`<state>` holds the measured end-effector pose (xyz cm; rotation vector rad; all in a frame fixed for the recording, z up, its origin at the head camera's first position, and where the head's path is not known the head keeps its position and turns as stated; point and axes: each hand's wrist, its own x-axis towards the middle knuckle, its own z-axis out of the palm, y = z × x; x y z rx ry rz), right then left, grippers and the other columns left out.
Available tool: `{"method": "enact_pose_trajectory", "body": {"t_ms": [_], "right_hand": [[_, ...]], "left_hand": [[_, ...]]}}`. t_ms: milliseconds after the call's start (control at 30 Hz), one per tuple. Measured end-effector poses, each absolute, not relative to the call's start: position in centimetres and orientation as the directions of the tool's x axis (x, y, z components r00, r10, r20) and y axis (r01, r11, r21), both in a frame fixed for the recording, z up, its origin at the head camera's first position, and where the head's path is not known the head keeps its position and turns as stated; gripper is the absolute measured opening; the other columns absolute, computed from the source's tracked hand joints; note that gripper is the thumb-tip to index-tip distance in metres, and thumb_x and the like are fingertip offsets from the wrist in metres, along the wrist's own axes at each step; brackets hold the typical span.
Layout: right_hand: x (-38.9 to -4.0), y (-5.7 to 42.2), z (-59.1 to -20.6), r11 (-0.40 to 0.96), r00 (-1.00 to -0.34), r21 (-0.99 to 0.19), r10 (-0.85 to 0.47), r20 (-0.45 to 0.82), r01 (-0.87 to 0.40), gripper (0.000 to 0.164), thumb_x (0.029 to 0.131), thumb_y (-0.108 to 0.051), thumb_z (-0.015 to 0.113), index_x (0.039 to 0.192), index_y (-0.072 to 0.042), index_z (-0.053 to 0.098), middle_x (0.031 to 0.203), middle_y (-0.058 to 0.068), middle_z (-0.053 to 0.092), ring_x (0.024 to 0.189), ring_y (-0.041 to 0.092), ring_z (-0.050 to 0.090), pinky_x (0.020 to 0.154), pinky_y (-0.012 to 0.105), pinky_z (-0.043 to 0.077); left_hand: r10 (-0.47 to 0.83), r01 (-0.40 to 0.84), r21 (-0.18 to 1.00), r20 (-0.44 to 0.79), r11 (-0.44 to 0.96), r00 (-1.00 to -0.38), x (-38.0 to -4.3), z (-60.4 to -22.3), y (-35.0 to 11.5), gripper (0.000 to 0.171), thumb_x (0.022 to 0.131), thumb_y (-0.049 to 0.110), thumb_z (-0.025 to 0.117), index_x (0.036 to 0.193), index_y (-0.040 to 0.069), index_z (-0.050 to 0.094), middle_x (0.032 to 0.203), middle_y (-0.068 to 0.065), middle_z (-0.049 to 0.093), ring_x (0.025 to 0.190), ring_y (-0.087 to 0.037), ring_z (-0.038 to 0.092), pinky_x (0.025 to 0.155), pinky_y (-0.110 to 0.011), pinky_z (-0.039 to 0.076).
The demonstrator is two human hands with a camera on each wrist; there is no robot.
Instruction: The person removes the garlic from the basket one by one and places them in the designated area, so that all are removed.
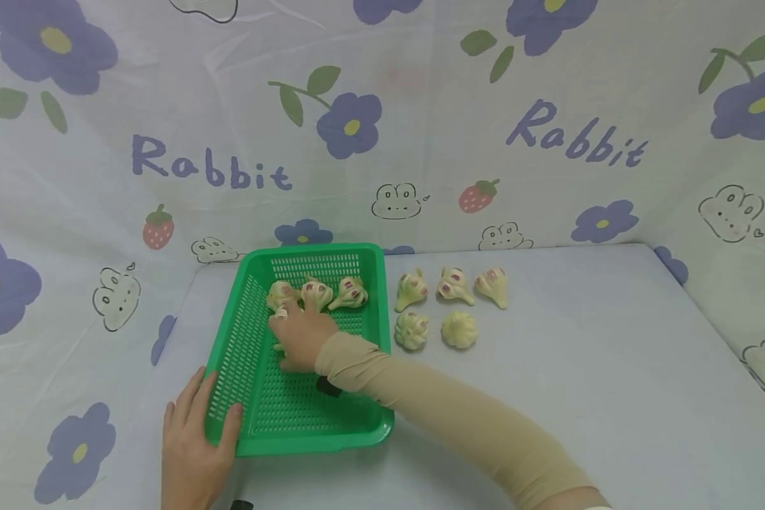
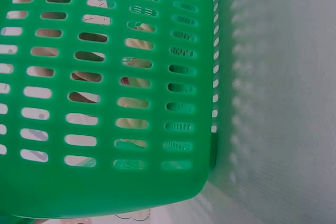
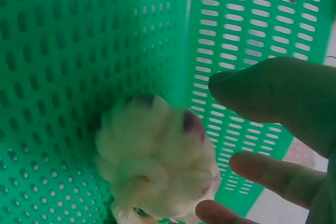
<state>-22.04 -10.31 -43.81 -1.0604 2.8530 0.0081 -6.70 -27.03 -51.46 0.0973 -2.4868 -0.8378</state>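
A green plastic basket [image 1: 312,443] with slotted walls sits on the table. My left hand [image 1: 197,439] holds its near left corner, thumb over the rim and fingers along the left side. Inside the basket my right hand [image 1: 302,336] reaches down with fingers spread. Beside those fingers [image 3: 273,177] is a pale garlic bulb [image 3: 157,156] with purple patches, one fingertip right at its edge. Three more garlic bulbs stand in a row at the basket's back, among them a middle bulb [image 1: 316,292] and a right bulb [image 1: 350,292]. The left wrist view shows mostly the basket's outer wall [image 2: 110,187].
Several garlic bulbs lie on the table right of the basket, three in a back row and two in front, including a rounded bulb [image 1: 460,330]. The white tabletop [image 1: 580,354] extends right. A cloth printed with flowers and rabbits [image 1: 421,106] hangs behind.
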Motion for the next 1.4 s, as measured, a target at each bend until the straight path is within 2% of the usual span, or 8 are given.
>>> {"method": "enact_pose_trajectory", "body": {"t_ms": [100, 267, 500, 833, 933, 1233, 1400], "right_hand": [[-22.1, -10.5, -44.3, 0.752, -0.749, -0.002, -0.657, -0.091, -0.659, 0.06, 0.094, -0.046, 0.076, 0.147, -0.025, 0.055, 0.153, 0.01, 0.05, 0.144, 0.037, 0.047, 0.079, 0.035, 0.063], [-22.2, -10.7, -44.6, 0.753, -0.75, 0.01, -0.653, -0.107, -0.658, 0.058, 0.094, -0.045, 0.075, 0.146, -0.027, 0.057, 0.153, 0.009, 0.05, 0.137, 0.032, 0.052, 0.082, 0.038, 0.063], [-22.7, -11.1, -45.3, 0.743, -0.744, 0.06, -0.658, -0.119, -0.667, 0.06, 0.094, -0.047, 0.075, 0.148, -0.027, 0.058, 0.156, 0.006, 0.05, 0.143, 0.024, 0.048, 0.092, 0.038, 0.061], [-22.9, -11.0, -45.8, 0.746, -0.737, -0.028, -0.662, -0.135, -0.665, 0.047, 0.094, -0.028, 0.075, 0.14, -0.021, 0.063, 0.149, 0.013, 0.054, 0.131, 0.029, 0.056, 0.087, 0.037, 0.061], [-22.9, -11.0, -45.8, 0.751, -0.741, -0.046, -0.658, -0.136, -0.659, 0.049, 0.093, -0.028, 0.076, 0.139, -0.021, 0.063, 0.148, 0.014, 0.054, 0.129, 0.031, 0.058, 0.085, 0.037, 0.061], [-22.9, -10.7, -45.2, 0.753, -0.746, -0.039, -0.657, -0.108, -0.657, 0.056, 0.091, -0.041, 0.079, 0.141, -0.022, 0.061, 0.146, 0.011, 0.055, 0.137, 0.027, 0.051, 0.088, 0.035, 0.062], [-22.8, -10.3, -44.9, 0.747, -0.743, -0.083, -0.665, -0.073, -0.66, 0.058, 0.092, -0.039, 0.078, 0.144, -0.023, 0.058, 0.148, 0.011, 0.052, 0.137, 0.027, 0.05, 0.081, 0.033, 0.062]], "left_hand": [[-0.221, 0.097, 0.583, 0.45, 0.807, -0.865, -6.7, -51.3, -27.0, 0.06, 0.099, 0.024, 0.069, 0.152, 0.006, 0.05, 0.159, -0.02, 0.045, 0.146, -0.047, 0.041, 0.121, -0.076, 0.016], [-0.217, 0.107, 0.58, 0.462, 0.808, -0.86, -6.7, -51.3, -26.9, 0.06, 0.098, 0.023, 0.07, 0.152, 0.006, 0.051, 0.159, -0.02, 0.045, 0.146, -0.047, 0.041, 0.12, -0.077, 0.019], [-0.218, 0.123, 0.586, 0.476, 0.801, -0.852, -6.8, -51.4, -27.0, 0.059, 0.097, 0.022, 0.07, 0.151, 0.006, 0.052, 0.158, -0.02, 0.046, 0.145, -0.047, 0.043, 0.12, -0.078, 0.018], [-0.222, 0.119, 0.591, 0.472, 0.798, -0.853, -6.7, -51.4, -26.9, 0.059, 0.097, 0.022, 0.07, 0.151, 0.006, 0.052, 0.158, -0.02, 0.046, 0.145, -0.046, 0.042, 0.12, -0.077, 0.018], [-0.225, 0.114, 0.59, 0.469, 0.799, -0.854, -6.7, -51.4, -26.9, 0.059, 0.097, 0.022, 0.07, 0.151, 0.006, 0.052, 0.158, -0.02, 0.046, 0.145, -0.046, 0.042, 0.12, -0.077, 0.018], [-0.225, 0.105, 0.582, 0.466, 0.806, -0.856, -6.7, -51.5, -27.0, 0.059, 0.097, 0.024, 0.07, 0.151, 0.006, 0.052, 0.159, -0.019, 0.046, 0.146, -0.047, 0.042, 0.121, -0.076, 0.018], [-0.227, 0.094, 0.583, 0.454, 0.807, -0.861, -6.7, -51.5, -27.0, 0.059, 0.098, 0.025, 0.069, 0.151, 0.006, 0.051, 0.159, -0.02, 0.045, 0.146, -0.046, 0.041, 0.122, -0.075, 0.017]]}}
